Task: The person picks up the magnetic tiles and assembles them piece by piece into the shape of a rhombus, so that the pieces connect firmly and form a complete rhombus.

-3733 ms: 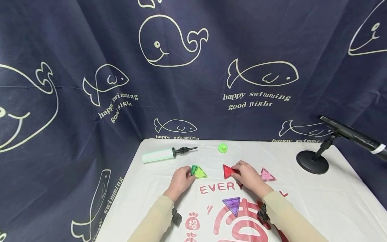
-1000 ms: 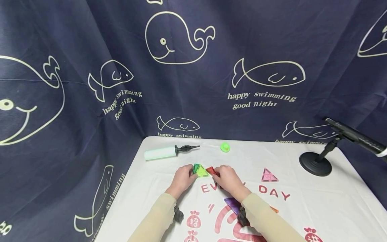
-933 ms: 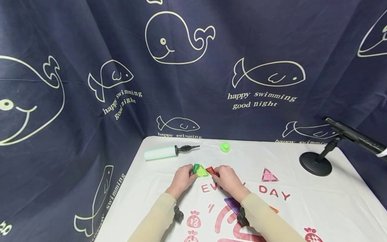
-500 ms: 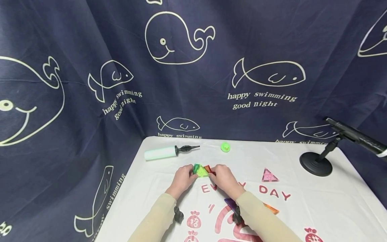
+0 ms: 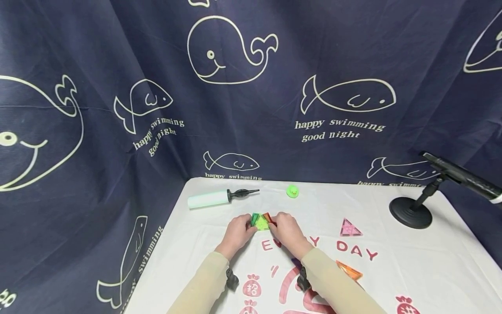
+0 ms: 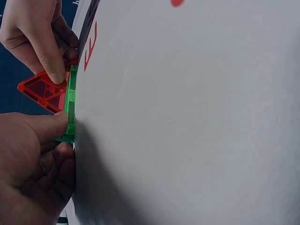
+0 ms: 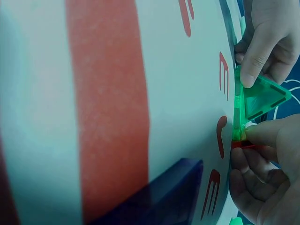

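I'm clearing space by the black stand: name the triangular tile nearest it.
The pink tile, just beyond the printed DAY; the orange tile lies below DAY, the others farther left in the head view.

there are six triangular tiles (image 5: 350, 229), one pump (image 5: 209, 199), one toy (image 5: 292, 191) and one stand (image 5: 410, 213).

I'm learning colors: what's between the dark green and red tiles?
In the head view, the light green tile sits between the dark green tile and red tile.
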`<action>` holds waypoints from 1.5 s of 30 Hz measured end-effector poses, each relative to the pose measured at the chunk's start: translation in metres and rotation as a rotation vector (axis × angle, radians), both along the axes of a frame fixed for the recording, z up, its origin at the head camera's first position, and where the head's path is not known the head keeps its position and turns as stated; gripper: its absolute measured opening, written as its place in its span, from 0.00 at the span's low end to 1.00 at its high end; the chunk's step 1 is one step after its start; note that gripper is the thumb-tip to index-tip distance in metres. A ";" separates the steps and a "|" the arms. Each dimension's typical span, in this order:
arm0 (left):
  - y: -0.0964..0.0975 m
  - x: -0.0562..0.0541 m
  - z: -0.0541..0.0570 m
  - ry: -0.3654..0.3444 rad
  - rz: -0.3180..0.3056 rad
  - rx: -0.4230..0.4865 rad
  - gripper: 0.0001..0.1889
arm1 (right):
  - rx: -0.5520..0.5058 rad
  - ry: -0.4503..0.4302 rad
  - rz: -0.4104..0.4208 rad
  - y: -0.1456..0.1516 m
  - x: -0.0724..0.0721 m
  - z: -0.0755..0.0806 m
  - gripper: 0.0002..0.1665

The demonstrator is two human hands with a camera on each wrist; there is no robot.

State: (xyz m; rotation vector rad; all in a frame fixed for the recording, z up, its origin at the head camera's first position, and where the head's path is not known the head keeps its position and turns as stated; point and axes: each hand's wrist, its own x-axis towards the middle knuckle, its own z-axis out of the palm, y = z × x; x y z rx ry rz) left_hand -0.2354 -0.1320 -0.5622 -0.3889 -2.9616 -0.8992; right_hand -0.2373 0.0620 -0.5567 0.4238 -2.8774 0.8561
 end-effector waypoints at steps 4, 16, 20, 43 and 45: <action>0.002 0.001 0.000 0.001 -0.008 -0.005 0.11 | 0.010 0.021 -0.002 0.000 0.002 0.000 0.09; -0.004 0.001 -0.004 0.067 -0.031 -0.015 0.14 | 0.087 0.066 0.049 -0.004 0.003 -0.003 0.07; -0.006 0.002 -0.004 0.076 -0.033 -0.021 0.14 | 0.098 0.052 0.054 -0.006 0.004 -0.003 0.08; 0.001 0.004 -0.006 0.107 -0.047 -0.125 0.06 | 0.176 0.096 0.073 -0.004 0.008 0.000 0.11; 0.002 0.004 -0.005 0.100 -0.044 -0.125 0.07 | 0.175 0.091 0.073 -0.005 0.008 0.001 0.11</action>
